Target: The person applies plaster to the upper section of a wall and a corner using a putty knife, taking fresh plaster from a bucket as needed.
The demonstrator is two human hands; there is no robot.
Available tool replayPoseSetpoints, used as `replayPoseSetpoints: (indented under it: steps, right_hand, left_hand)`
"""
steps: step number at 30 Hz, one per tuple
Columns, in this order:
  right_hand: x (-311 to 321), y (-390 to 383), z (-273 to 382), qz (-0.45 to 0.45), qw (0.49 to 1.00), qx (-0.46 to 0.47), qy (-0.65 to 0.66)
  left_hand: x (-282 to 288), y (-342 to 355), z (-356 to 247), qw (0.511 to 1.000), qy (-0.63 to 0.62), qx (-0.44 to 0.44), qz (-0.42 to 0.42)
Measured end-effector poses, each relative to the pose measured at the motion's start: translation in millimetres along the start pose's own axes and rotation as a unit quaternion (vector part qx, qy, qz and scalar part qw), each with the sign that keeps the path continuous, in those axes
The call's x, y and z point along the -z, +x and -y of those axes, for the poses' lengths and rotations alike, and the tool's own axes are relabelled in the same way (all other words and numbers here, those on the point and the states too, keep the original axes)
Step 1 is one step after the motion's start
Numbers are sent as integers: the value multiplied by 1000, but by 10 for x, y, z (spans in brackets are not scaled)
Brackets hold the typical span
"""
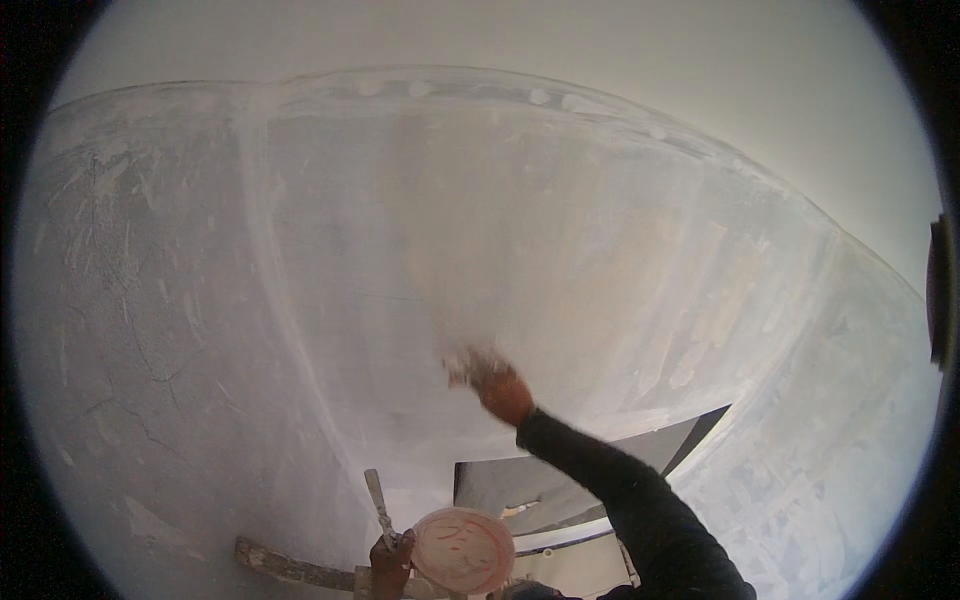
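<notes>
One round pinkish tub (463,550) held at left edge by left hand (392,565), probably light, stiff, best taken by rim; slim-handled tool (375,493) clasped alongside, jutting upward, possibly hampering grip. Right hand (500,388) blurred before plastered wall (520,230), hold cannot be told. Left of tub grip, rough wooden pole (290,564); below right hand, dark-edged opening (515,488).

Right hand (503,390) in front of wall (520,250), tub (463,552) way below
Tub's right of the left hand (391,566) and its tool (376,497), beam (295,566) off left, opening (565,490) along the wall's bottom edge.
</notes>
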State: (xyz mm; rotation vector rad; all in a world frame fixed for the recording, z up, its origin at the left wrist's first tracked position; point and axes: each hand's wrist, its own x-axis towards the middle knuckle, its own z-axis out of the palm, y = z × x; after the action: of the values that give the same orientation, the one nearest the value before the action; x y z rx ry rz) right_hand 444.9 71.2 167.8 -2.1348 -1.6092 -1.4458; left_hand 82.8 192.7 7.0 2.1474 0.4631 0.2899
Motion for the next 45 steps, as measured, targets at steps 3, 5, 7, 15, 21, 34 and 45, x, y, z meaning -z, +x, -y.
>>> replayPoseSetpoints:
  steps: [3,5,7,15,21,34,45]
  right_hand:
    - [-59,-478,140,107,987,-22,119]
    - [118,-211,-51,79,989,-9,123]
    - [598,159,-715,-32,997,-14,-68]
    - [2009,1450,-2809,-325,914,-178,-165]
    - [368,443,-1313,-142,978,-137,-73]
    - [1352,914,-1769,-261,948,-153,-99]
    - [-842,-1839,357,182,968,-64,163]
  left_hand:
    - [-169,34,451,989,75,-106,-66]
    - [-191,41,927,937,191,-245,-158]
    - [-198,30,605,987,-132,-50,-73]
    - [-142,41,474,982,105,-132,-80]
    - [-45,-12,313,999,-28,-25,-7]
    - [83,-21,-203,908,-375,160,-96]
    - [175,-28,-382,890,-429,136,-65]
